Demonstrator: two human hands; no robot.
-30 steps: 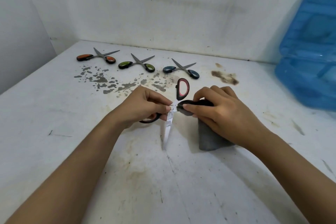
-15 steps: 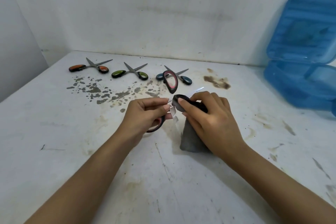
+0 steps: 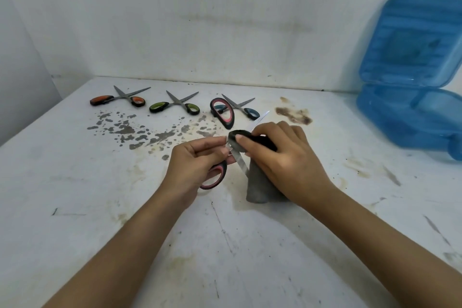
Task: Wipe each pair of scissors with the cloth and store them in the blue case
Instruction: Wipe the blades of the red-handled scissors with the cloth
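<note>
Desk [image 3: 75, 207] centre: the left hand [image 3: 197, 165] pinches the pink-handled scissors [image 3: 225, 117] at the pivot, blades spread, while the right hand [image 3: 282, 157] grips the grey cloth [image 3: 257, 182] folded over one blade. At 2 o'clock the blue case [image 3: 410, 117] stands open, contents not discernible. Three more scissors [image 3: 175, 105] lie in a row at 11 o'clock.

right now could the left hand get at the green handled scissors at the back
Probably not yet. The path over the table looks free, but the left hand is pinching the pink-handled scissors while the right hand wipes them with the cloth. The green-handled scissors lie apart.
</note>
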